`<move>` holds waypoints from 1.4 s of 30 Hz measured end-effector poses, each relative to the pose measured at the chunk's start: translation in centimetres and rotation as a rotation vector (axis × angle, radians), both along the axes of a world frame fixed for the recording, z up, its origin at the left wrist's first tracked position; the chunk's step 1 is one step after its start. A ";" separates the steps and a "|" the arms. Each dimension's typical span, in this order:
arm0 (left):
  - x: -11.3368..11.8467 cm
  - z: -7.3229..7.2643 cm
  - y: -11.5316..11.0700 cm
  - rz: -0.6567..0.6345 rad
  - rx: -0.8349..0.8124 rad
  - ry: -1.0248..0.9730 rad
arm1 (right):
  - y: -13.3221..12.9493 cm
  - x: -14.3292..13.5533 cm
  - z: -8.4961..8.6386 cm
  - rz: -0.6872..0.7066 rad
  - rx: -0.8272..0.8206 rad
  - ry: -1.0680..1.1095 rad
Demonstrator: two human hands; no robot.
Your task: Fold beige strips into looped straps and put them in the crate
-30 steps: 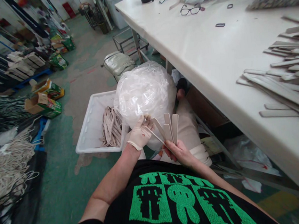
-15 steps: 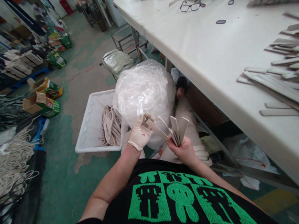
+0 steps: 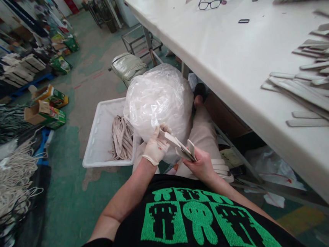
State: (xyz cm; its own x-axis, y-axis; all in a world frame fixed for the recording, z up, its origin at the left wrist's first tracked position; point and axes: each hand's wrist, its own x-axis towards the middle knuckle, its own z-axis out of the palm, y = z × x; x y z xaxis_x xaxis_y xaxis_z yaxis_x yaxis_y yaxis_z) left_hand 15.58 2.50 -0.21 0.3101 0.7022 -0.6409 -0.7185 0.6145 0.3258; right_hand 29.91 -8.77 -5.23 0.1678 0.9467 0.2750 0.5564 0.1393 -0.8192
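Observation:
My left hand [image 3: 157,145], in a pale glove, is closed with its fingers round the far end of a flat beige strap [image 3: 170,138]. My bare right hand [image 3: 200,163] grips the near ends of several such straps, which lie bunched and partly overlapping between the two hands. Some strap ends [image 3: 191,148] stick up above the right fingers. Just beyond both hands a large clear plastic bag [image 3: 158,97] bulges against my lap; what fills it is pale and hard to make out.
On the white table [image 3: 218,45] to the right lie more beige straps [image 3: 308,91], glasses [image 3: 210,4] and a small black buckle [image 3: 243,21]. A white bin [image 3: 96,137] with long beige strips [image 3: 122,138] stands left. Cartons [image 3: 45,114] and cord bundles [image 3: 10,175] sit on the floor.
The straps in my right hand were fanned apart and upright; now they lean together toward my left hand. The right hand has tilted left, and the left hand stays almost in place.

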 end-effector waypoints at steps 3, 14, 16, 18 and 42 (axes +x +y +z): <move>-0.1 -0.2 -0.1 -0.006 0.012 -0.005 | 0.1 0.0 0.1 0.021 -0.002 -0.033; 1.9 -1.7 -3.4 -0.105 0.132 0.141 | 1.4 -0.1 0.6 -0.027 -0.167 0.210; 2.1 -2.1 -4.7 -0.218 0.226 0.162 | 1.8 -0.1 0.8 -0.004 -0.199 0.316; 2.0 -2.4 -5.4 -0.267 0.299 0.177 | 1.8 0.0 0.6 0.005 -0.225 0.385; -15.5 -3.7 -9.9 0.603 0.094 0.383 | 3.5 -7.7 3.2 0.760 -0.430 -0.131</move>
State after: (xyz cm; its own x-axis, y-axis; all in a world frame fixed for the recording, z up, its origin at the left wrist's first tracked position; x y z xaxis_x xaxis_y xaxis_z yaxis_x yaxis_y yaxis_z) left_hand 0.08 -7.45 -3.93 -0.3837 0.7381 -0.5550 -0.7486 0.1033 0.6550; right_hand 22.24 -5.28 -2.05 -0.5569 0.8154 -0.1579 0.5316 0.2039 -0.8221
